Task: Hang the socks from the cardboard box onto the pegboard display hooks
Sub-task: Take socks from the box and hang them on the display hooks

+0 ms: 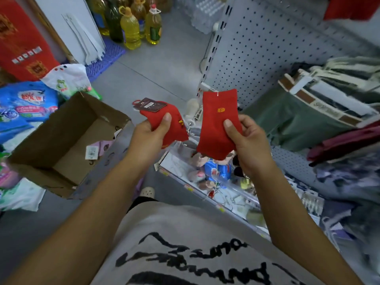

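My left hand (pixel 151 133) grips a red sock (pixel 174 128) with a dark card label and a red hanger loop at its top. My right hand (pixel 246 138) pinches a second red sock (pixel 216 128) that bears a small gold emblem and stands upright. Both socks are held apart in front of me. The open cardboard box (pixel 41 145) lies to the left on the floor with a small packet inside. The white pegboard (pixel 267 50) rises at the upper right; its hooks are hard to make out.
Folded clothes (pixel 308 112) hang and pile along the pegboard at right. A low shelf (pixel 216 177) with small toys sits below my hands. Oil bottles (pixel 131 25) stand at the back, and blue packages (pixel 22 108) lie left of the box.
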Demonstrator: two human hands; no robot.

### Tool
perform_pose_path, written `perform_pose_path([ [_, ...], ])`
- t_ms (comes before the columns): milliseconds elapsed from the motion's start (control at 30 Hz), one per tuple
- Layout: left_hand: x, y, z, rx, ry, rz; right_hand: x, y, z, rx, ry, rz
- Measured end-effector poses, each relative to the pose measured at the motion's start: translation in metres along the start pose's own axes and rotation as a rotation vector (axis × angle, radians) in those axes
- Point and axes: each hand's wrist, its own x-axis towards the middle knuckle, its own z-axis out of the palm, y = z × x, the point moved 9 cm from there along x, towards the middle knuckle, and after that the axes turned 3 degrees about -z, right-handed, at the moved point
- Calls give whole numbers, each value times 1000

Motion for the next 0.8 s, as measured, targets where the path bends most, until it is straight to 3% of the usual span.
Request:
perform_pose_path([
  [267,-56,-7,120,-39,-263,-85,-59,-38,-68,-42,76,-128],
  [433,-60,-13,146,-173,-329,-125,-64,-58,-122,317,96,-54],
  [567,-91,-22,189,-262,-564,-330,-55,-46,-144,564,196,39],
  [800,-110,-11,212,-234,-758,-210,-72,-9,-197,602,392,40],
])
